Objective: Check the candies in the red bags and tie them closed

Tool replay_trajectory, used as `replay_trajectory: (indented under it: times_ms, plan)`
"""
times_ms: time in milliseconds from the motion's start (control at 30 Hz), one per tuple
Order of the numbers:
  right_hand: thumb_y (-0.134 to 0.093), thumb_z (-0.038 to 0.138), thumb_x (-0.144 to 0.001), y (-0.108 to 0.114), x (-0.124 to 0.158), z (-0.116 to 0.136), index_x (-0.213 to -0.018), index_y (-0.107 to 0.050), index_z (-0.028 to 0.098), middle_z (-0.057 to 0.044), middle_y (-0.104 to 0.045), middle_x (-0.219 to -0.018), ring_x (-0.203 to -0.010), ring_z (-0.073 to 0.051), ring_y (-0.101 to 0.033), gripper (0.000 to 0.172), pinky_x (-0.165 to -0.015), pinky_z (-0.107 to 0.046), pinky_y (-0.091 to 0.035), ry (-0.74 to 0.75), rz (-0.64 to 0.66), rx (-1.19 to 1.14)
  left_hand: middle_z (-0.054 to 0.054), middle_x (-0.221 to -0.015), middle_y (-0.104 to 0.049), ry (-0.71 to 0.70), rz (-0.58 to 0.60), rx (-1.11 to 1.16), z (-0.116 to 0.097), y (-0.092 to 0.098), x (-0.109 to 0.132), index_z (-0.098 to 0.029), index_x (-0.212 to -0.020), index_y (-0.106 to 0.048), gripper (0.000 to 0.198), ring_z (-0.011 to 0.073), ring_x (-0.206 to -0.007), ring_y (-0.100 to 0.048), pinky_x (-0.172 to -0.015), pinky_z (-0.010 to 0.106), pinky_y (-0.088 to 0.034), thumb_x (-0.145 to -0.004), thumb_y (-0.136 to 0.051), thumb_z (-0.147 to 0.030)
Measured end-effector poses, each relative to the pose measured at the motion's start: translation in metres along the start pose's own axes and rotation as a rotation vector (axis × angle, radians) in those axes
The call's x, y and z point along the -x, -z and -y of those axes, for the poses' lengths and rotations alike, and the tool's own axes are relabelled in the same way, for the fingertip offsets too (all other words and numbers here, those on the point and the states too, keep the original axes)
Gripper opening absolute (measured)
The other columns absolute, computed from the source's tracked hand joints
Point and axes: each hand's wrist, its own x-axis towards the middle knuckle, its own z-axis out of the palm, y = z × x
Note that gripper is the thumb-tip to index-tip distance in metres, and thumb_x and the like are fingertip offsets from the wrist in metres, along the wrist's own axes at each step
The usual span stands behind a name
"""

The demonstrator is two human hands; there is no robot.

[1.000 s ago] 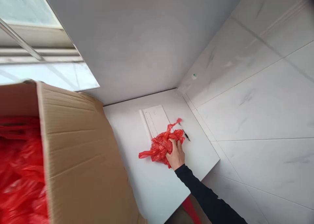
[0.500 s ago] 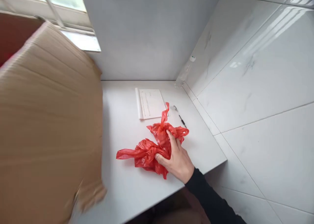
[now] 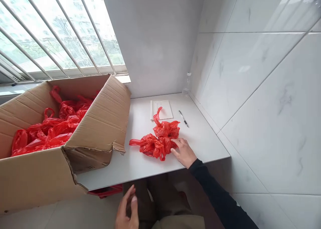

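Knotted red plastic bags [image 3: 163, 140] lie bunched together on the white tabletop [image 3: 200, 145], one twisted handle pointing left and another sticking up at the back. My right hand [image 3: 184, 152] rests at their right side, fingertips touching the plastic, thumb and fingers apart. Low in the view, my left hand [image 3: 127, 209] hangs in front of the table edge over my lap; its fingers are loosely bent and apart, with nothing between them. What the bags contain is hidden.
A large open cardboard box [image 3: 100, 118], filled with red plastic bags [image 3: 55, 125], stands at the left, its torn flap over the table. Behind the bags lie a notepad [image 3: 165, 112] and a pen [image 3: 184, 118]. A clear bottle [image 3: 186, 87] stands in the corner by the tiled wall [image 3: 263, 105].
The view has swung left and back, showing the box's inside and the barred window. My left hand has come into view. My right hand has slid off the bags' top to their right side.
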Motion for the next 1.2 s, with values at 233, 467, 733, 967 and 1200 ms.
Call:
replay_trajectory:
  times_ms: [233, 467, 733, 967, 1200]
  plan:
    - [-0.050, 0.017, -0.090, 0.011, 0.003, -0.023, -0.100, -0.070, 0.022, -0.007, -0.067, -0.100, -0.101, -0.025, -0.062, 0.023, -0.097, -0.044, -0.050, -0.013, -0.054, -0.017, 0.013, -0.150, -0.046, -0.540, 0.003, -0.066, -0.091, -0.059, -0.044, -0.026, -0.144, -0.052, 0.048, 0.0295, -0.142, -0.042, -0.113, 0.049, -0.040, -0.097, -0.050, -0.035]
    - [-0.044, 0.026, -0.095, 0.050, -0.003, -0.054, -0.100, -0.066, 0.020, -0.010, -0.066, -0.100, -0.091, -0.026, -0.063, 0.023, -0.084, -0.046, -0.055, -0.097, -0.192, -0.016, 0.020, -0.146, -0.052, -0.596, -0.087, -0.222, -0.089, -0.085, -0.098, -0.022, -0.133, -0.062, 0.040, 0.0432, -0.137, -0.045, -0.106, 0.073, -0.035, -0.095, -0.054, -0.028]
    - [-0.057, 0.028, -0.093, 0.053, -0.017, -0.030, -0.117, -0.063, 0.027, -0.008, -0.060, -0.117, -0.115, -0.028, -0.055, 0.025, -0.104, -0.051, -0.047, 0.039, -0.125, 0.104, 0.017, -0.141, -0.053, -0.722, -0.222, -0.207, -0.145, -0.096, -0.133, -0.019, -0.135, -0.057, 0.044, 0.0324, -0.134, -0.048, -0.110, 0.052, -0.042, -0.091, -0.054, -0.014]
    - [-0.057, 0.019, -0.091, 0.048, -0.037, -0.038, -0.122, -0.062, 0.027, -0.009, -0.059, -0.121, -0.117, -0.030, -0.055, 0.032, -0.102, -0.054, -0.049, 0.018, -0.060, 0.220, 0.013, -0.114, -0.071, -0.837, -0.038, -0.257, -0.175, -0.107, -0.170, -0.016, -0.090, -0.071, 0.016, 0.0430, -0.131, -0.050, -0.116, 0.068, -0.025, -0.086, -0.057, -0.008]
    - [-0.064, 0.023, -0.089, 0.033, -0.047, 0.013, -0.137, -0.051, 0.030, -0.006, -0.061, -0.123, -0.119, -0.027, -0.054, 0.050, -0.108, -0.052, -0.043, 0.061, 0.090, 0.069, 0.006, -0.105, -0.070, -0.833, 0.054, -0.136, -0.179, -0.072, -0.135, -0.020, -0.093, -0.063, 0.004, 0.0271, -0.117, -0.057, -0.112, 0.052, -0.036, -0.093, -0.060, -0.020]
